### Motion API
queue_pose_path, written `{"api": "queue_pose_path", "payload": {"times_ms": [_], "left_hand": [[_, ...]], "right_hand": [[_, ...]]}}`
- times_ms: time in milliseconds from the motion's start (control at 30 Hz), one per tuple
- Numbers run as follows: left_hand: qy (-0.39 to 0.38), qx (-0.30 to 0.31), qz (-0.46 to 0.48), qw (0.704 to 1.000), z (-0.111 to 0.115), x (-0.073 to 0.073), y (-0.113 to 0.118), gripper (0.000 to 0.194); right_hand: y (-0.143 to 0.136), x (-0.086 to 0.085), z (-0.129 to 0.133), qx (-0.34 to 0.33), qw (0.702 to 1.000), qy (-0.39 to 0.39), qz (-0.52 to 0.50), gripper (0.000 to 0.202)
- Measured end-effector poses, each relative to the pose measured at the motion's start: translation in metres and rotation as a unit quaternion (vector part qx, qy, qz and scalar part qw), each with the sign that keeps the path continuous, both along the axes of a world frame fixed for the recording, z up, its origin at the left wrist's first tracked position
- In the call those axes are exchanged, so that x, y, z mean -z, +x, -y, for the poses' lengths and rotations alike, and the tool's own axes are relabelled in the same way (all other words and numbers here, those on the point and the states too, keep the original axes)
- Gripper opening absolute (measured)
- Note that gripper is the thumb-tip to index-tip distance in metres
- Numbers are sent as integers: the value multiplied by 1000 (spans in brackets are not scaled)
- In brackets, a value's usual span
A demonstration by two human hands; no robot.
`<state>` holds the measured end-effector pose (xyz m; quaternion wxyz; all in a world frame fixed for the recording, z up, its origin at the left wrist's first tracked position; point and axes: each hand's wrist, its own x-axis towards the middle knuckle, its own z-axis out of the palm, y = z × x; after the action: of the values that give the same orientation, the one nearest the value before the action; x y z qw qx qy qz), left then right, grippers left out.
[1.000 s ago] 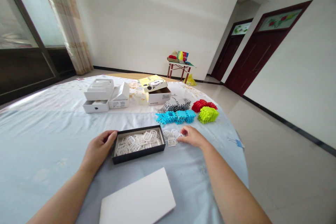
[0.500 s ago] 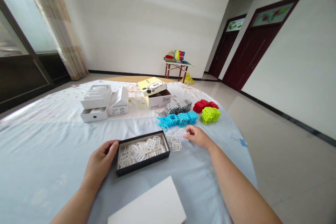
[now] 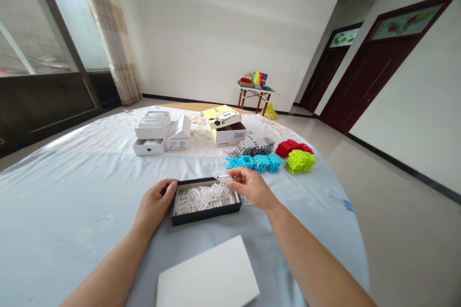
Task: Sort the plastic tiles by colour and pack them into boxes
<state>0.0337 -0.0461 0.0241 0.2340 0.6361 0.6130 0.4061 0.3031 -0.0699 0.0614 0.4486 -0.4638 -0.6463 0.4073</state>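
Note:
My left hand (image 3: 155, 203) is closed on the left end of an open black box (image 3: 207, 215), its thumb along the rim. Inside the box lies a heap of white plastic lattice pieces (image 3: 196, 199), shaped like small window frames. Over the box's right end, my right hand (image 3: 254, 188) pinches one more white lattice piece (image 3: 224, 179) between thumb and fingers. Behind that hand, a few loose white pieces (image 3: 247, 201) lie on the cloth beside the box, mostly hidden. A white box lid (image 3: 209, 273) rests flat on the table nearer to me.
Past the black box sit stacks of blue (image 3: 268, 163), grey (image 3: 256, 146), red (image 3: 291, 147) and lime green (image 3: 300, 161) interlocking pieces. A yellow-lidded box (image 3: 228, 135) and white boxes (image 3: 153, 125) stand farther back. The round table's cloth (image 3: 90, 216) has a clip (image 3: 344, 203) at its right edge.
My right hand has moved left from the loose pieces to above the box's right end, carrying a white piece. My left hand stays on the box. The camera view has turned slightly left.

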Motion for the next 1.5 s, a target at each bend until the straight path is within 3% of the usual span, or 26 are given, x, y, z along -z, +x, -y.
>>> {"api": "queue_pose_path", "payload": {"times_ms": [100, 233, 333, 400, 567, 767, 933, 1067, 1233, 1333, 1500], "left_hand": [[-3, 0, 2, 1000, 1, -3, 1, 42], [-4, 5, -6, 1000, 0, -2, 1, 42], [0, 5, -11, 1000, -2, 0, 0, 42], [3, 5, -13, 1000, -3, 1, -1, 43], [12, 3, -23, 1000, -4, 1, -2, 42], [3, -3, -32, 999, -5, 2, -3, 42], [0, -3, -31, 1000, -5, 3, -3, 43], [-7, -1, -38, 999, -5, 4, -4, 44], [-11, 0, -46, 999, -6, 5, -4, 44], [0, 5, -46, 999, -6, 4, -4, 43], [6, 4, -45, 999, -7, 4, -4, 42]], "right_hand": [[-3, -4, 3, -39, 999, -1, 19, 46], [23, 1, -6, 54, 995, 39, 80, 33], [46, 13, -17, 120, 972, 76, 188, 24], [55, 21, -22, 127, 954, 83, 260, 22], [50, 30, -20, 75, 923, 100, 364, 23], [40, 37, -20, 44, 907, 114, 402, 25], [45, 43, -26, 66, 927, 107, 352, 29], [60, 38, -30, 75, 954, 49, 286, 25], [80, 30, -28, -26, 973, -41, 224, 31], [81, 27, -23, -85, 962, -74, 248, 37], [68, 17, -15, -76, 918, -53, 385, 28]]}}
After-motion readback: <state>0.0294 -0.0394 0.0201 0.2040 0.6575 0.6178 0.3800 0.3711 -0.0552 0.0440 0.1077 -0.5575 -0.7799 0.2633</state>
